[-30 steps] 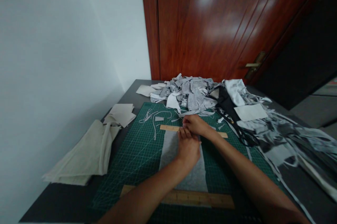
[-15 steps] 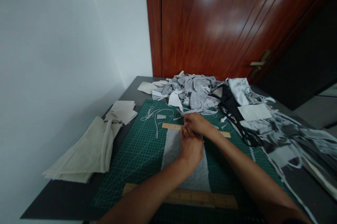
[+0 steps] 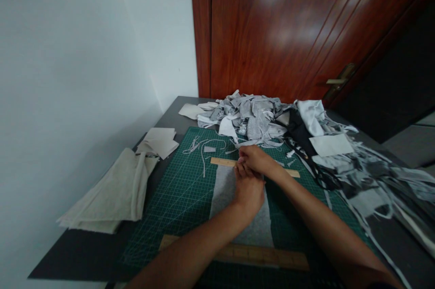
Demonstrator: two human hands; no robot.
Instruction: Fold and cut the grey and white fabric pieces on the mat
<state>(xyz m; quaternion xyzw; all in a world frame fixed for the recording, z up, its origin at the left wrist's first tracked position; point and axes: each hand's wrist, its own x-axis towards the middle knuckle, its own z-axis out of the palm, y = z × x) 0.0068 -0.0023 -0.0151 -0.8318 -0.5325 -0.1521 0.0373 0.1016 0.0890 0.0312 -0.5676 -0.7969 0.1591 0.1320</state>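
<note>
A piece of grey fabric (image 3: 222, 194) lies flat on the green cutting mat (image 3: 183, 180). Across its far edge runs a wooden ruler (image 3: 222, 162). My left hand (image 3: 249, 191) rests over the fabric, its bent fingers pressing the ruler down. Just beyond it, my right hand (image 3: 254, 158) is closed at the same ruler, fingertips pinched together; whatever it holds is hidden. The two hands overlap around the ruler's middle. A second wooden ruler (image 3: 258, 255) lies across the near end of the fabric, partly covered by my left forearm.
Grey fabric scraps (image 3: 251, 114) are heaped at the back. Fabric strips (image 3: 370, 171), a pale card (image 3: 331, 145) and black scissors (image 3: 326, 178) lie at right. Folded beige cloth (image 3: 112, 194) and paler pieces (image 3: 158, 139) sit at left, near the white wall (image 3: 84, 53).
The whole view has shifted very slightly. Both hands stay at the far ruler, with little visible movement, and the fabric and rulers keep their places.
</note>
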